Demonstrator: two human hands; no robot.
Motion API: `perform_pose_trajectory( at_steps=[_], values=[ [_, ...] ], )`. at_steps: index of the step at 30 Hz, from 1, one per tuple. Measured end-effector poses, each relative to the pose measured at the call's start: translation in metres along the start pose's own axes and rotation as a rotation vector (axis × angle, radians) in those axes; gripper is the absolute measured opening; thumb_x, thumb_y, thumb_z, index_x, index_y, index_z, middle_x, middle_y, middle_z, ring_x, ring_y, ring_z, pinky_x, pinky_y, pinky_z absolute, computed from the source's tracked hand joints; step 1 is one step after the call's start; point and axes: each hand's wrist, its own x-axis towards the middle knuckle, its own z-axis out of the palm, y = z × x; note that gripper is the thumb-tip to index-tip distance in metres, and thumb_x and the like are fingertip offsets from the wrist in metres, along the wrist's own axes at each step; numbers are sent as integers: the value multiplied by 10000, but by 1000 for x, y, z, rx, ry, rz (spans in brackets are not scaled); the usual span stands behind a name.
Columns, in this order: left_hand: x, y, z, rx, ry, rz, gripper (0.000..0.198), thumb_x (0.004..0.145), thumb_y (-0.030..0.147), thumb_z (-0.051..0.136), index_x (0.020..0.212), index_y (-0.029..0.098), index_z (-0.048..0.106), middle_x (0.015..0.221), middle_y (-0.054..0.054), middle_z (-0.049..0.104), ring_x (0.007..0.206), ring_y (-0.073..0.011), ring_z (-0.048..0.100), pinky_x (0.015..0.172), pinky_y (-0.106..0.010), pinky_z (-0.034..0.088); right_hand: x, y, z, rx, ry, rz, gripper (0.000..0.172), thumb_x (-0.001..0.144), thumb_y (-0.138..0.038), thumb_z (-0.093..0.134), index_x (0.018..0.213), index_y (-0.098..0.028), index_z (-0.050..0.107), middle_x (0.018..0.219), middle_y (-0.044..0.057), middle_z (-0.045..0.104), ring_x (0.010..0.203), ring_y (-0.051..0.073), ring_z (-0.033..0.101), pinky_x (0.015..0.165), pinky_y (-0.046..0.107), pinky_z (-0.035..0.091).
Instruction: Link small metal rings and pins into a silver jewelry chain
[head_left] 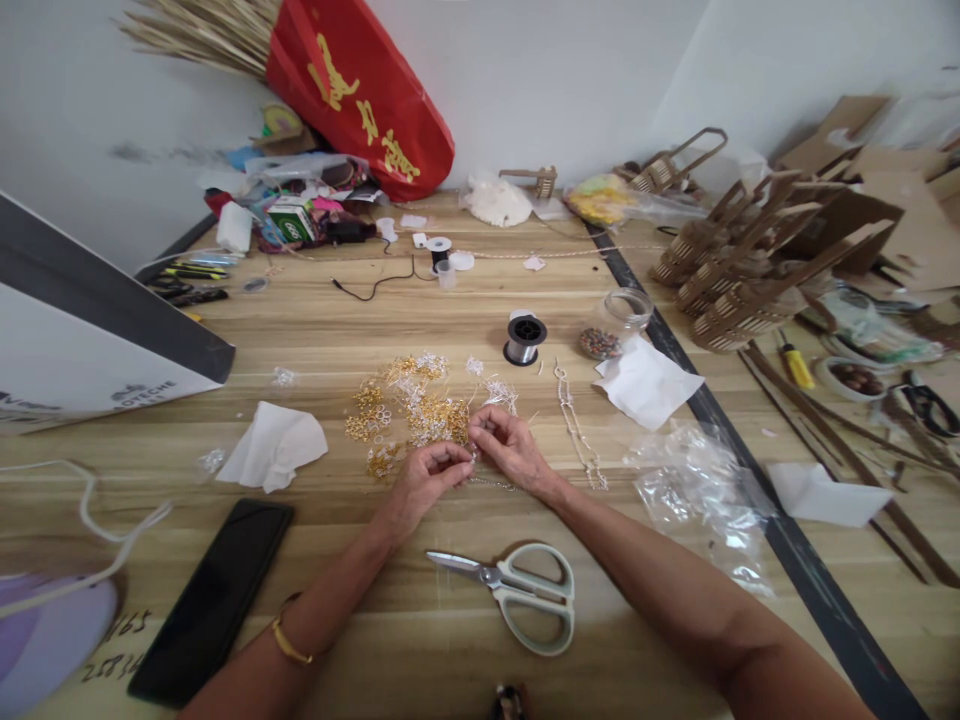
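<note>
My left hand (424, 482) and my right hand (508, 445) meet at the middle of the wooden table (375, 320), fingers pinched together on a small piece I cannot make out. Just beyond the fingertips lies a pile of gold and silver jewellery findings (409, 405). A thin beaded chain (577, 430) stretches along the table to the right of my right hand. Pale-handled scissors (517, 590) lie shut between my forearms. A gold bangle (289, 640) circles my left wrist.
A black phone (214, 600) and a crumpled tissue (274, 445) lie at left. A wire spool (524, 340), a bead jar (615, 325) and white paper (645, 385) sit beyond. Clear plastic bags (697, 490) lie right. Cardboard baskets (742, 270) crowd the far right; clutter lines the wall.
</note>
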Motion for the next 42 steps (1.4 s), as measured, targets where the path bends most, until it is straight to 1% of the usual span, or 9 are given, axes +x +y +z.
perform_pose_trajectory(
  at_steps=[15, 21, 26, 32, 36, 38, 42],
  values=[
    [1, -2, -1, -5, -1, 7, 215, 661, 325, 690, 749, 130, 660, 631, -19, 645, 585, -124, 553, 593, -249, 452, 0, 0, 0, -3, 4, 11, 303, 813, -473, 573, 812, -175, 518, 619, -30, 483, 529, 96, 435, 503, 228, 371],
    [1, -2, 0, -13, 20, -11, 197, 647, 294, 702, 746, 127, 669, 636, -21, 659, 569, -119, 561, 586, -244, 461, 0, 4, 0, 6, 7, -9, 282, 825, -447, 570, 811, -170, 517, 617, -33, 479, 526, 92, 435, 501, 226, 362],
    [1, -1, 1, -14, 52, -19, 188, 624, 264, 717, 742, 126, 669, 641, -24, 670, 559, -119, 569, 577, -244, 469, 0, 1, 1, -5, 19, 0, 299, 813, -467, 573, 802, -174, 513, 595, -38, 480, 504, 93, 433, 482, 225, 356],
    [2, -6, -1, -16, 37, 1, 199, 635, 249, 708, 772, 115, 655, 694, -44, 688, 578, -119, 588, 581, -238, 479, 0, -1, 1, 0, 6, -4, 275, 826, -434, 568, 793, -166, 515, 589, -33, 498, 505, 92, 445, 488, 221, 367],
    [1, -11, -2, 6, 10, 42, 208, 670, 249, 690, 823, 116, 644, 733, -51, 693, 612, -126, 602, 594, -237, 486, -1, 2, 0, 23, 5, -3, 264, 832, -420, 567, 804, -164, 512, 594, -35, 497, 505, 88, 442, 485, 215, 365],
    [0, -12, -1, 66, 16, 90, 191, 696, 245, 674, 837, 120, 643, 748, -52, 688, 642, -134, 607, 608, -239, 488, -1, 3, 0, 22, 2, -7, 261, 838, -418, 562, 803, -164, 512, 597, -34, 498, 510, 88, 442, 489, 214, 363],
    [-3, -10, -4, 236, 108, 214, 140, 756, 256, 620, 819, 135, 653, 725, -34, 656, 644, -127, 581, 609, -230, 470, 0, 4, 0, -2, 8, -13, 271, 830, -432, 569, 795, -168, 513, 585, -39, 489, 512, 90, 448, 498, 217, 366]
  ],
)
